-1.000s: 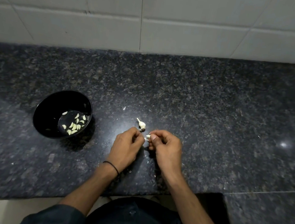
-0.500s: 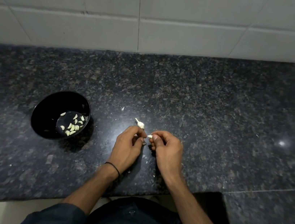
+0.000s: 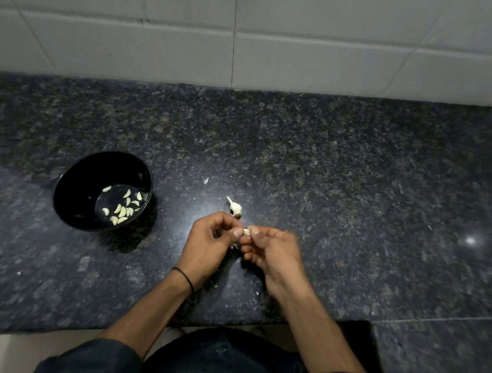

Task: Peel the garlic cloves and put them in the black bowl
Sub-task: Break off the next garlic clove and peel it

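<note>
Cloves (image 3: 123, 208) already peeled lay in a small heap at the bottom of the black bowl (image 3: 82, 172), which stood on the dark granite counter (image 3: 364, 187) well to the left of the work. Nearer the middle, the left hand (image 3: 208, 244) was curled, its thumb and forefinger pinching one end of a small garlic clove (image 3: 246, 231). Just beyond the fingertips a garlic stub (image 3: 234, 207) with its stem sat on the stone, apart from both hands. The right hand (image 3: 273, 253), also curled, nipped the other end of the same clove between thumb and forefinger (whether any skin hung loose was too small to tell).

The step in hand looked to be stripping the skin. One hand would probably serve best as the anchor, while a nail of the other catches the papery edge at the root end and draws it along the length, not across. A slight twist should loosen what sticks. The grip ought to be light, since a bare clove is slippery and could shoot off the counter's front edge. With the bowl well apart on the left, the carry would suit the left hand.
</note>
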